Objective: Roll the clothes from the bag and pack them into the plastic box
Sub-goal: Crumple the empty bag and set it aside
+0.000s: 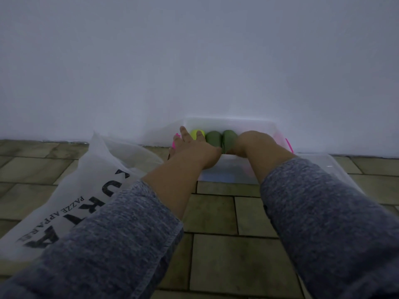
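hands: left [195, 145], right [251, 142] in plastic box [228, 123] | rolled clothes [213, 138] (green, yellow) | bag [90, 180] left

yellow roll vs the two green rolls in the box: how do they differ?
Colour: the yellow roll is bright neon yellow, the green rolls dull olive. Place: the yellow roll sits at the left end of the row, the green rolls to its right. Cover: the left hand lies over part of the yellow roll; the right hand is beside the green rolls. All stand side by side in the plastic box.

White plastic bag [71, 203]: small print "PAZZE APPAREL", last letters partly hidden; large letters, possibly "KURTA".
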